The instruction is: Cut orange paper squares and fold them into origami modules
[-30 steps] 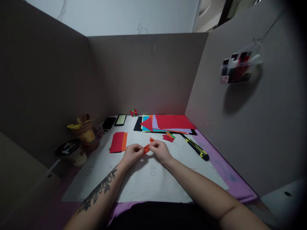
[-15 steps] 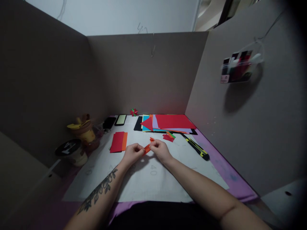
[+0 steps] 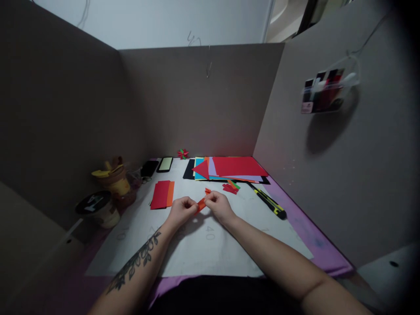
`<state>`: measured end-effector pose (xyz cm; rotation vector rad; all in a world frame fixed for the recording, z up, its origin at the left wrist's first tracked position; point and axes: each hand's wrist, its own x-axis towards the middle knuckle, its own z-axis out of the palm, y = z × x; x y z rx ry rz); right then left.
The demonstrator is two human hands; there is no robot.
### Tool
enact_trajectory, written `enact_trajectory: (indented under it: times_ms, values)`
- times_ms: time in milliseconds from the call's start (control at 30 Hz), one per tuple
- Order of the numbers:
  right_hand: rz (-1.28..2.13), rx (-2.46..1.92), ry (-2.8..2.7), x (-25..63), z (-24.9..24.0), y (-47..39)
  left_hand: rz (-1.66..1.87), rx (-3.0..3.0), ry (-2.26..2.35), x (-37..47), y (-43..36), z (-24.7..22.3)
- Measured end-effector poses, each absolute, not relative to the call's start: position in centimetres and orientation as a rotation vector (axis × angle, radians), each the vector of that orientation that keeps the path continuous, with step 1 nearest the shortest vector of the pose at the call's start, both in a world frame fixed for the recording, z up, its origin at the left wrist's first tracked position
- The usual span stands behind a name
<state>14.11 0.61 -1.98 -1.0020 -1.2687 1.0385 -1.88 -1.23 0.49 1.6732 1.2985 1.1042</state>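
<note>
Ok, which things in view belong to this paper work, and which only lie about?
Likely belonging:
orange paper strip, between left hand and right hand
red-and-orange rectangular paper stack
long black-and-yellow plastic cutter

Likely lying about:
black phone with pale screen
round black-lidded tub

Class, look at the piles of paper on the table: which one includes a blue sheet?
The large stack at the back right: its blue sheet shows near its left end, and no other pile shows any blue.
</note>
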Motion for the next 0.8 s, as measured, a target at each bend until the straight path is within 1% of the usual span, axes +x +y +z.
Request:
enact_trajectory:
  times_ms: [333, 600, 800]
  values:
    - [1.013, -1.001, -1.293, 14.1, -2.2, 0.8, 1.104, 1.665, 1.284, -1.9, -1.1, 0.3]
    - [1.083, -0.915, -1.369, 14.6, -1.9, 1.2, 1.126, 1.638, 1.320, -1.9, -1.1, 0.6]
    - [1.044, -0.909, -1.211, 15.1, -1.1, 1.3, 1.151, 1.614, 1.281, -2.1, -0.6, 0.1]
